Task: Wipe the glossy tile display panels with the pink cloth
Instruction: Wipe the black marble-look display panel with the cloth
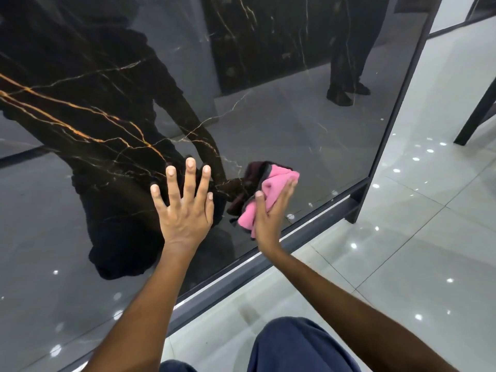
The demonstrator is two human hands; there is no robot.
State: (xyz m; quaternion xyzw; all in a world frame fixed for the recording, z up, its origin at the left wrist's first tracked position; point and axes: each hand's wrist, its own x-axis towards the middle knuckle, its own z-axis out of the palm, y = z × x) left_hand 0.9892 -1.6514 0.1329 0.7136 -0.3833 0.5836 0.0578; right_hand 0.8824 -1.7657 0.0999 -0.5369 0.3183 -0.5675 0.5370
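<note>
The glossy tile panel fills the upper left and centre of the frame. It is black with orange and white veins, and it reflects the person and the floor. A dark metal frame runs along its lower edge, from the lower left up to the right.

The left hand lies flat on the panel in the centre of the frame. Its fingers are straight and spread apart, and it holds nothing.

The right hand is just to the right of it, near the lower edge of the panel. It presses the pink cloth against the glossy surface. The thumb is curled over the crumpled cloth, and the fingers lie over its other side. The cloth's reflection shows dark on the panel beside it.

The light tiled floor takes up the right side of the frame. A dark leg of some furniture stands at the right edge. The person's knees in blue trousers show at the bottom centre.
</note>
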